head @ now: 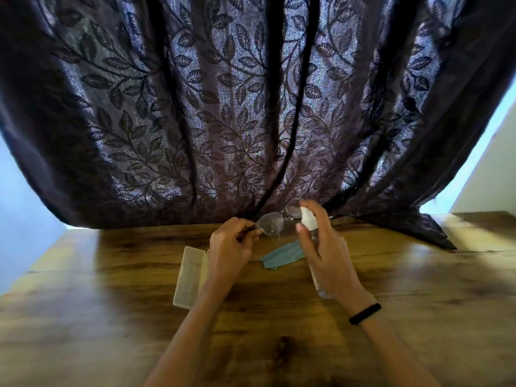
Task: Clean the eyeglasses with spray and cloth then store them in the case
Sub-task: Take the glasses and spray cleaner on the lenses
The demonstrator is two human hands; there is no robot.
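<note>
Above a wood-grain table, clear-lensed eyeglasses are held in the air, droplets speckling the nearer lens. A person's left hand pinches them by one dark temple arm, fingers closed around it. Just beside the lenses, the right hand is wrapped around a clear spray bottle, a finger resting on its white nozzle. On the table under the hands lies a crumpled teal cloth; a pale eyeglass case rests left of the left wrist. A black band circles the right wrist. Behind hangs a dark leaf-patterned curtain.
</note>
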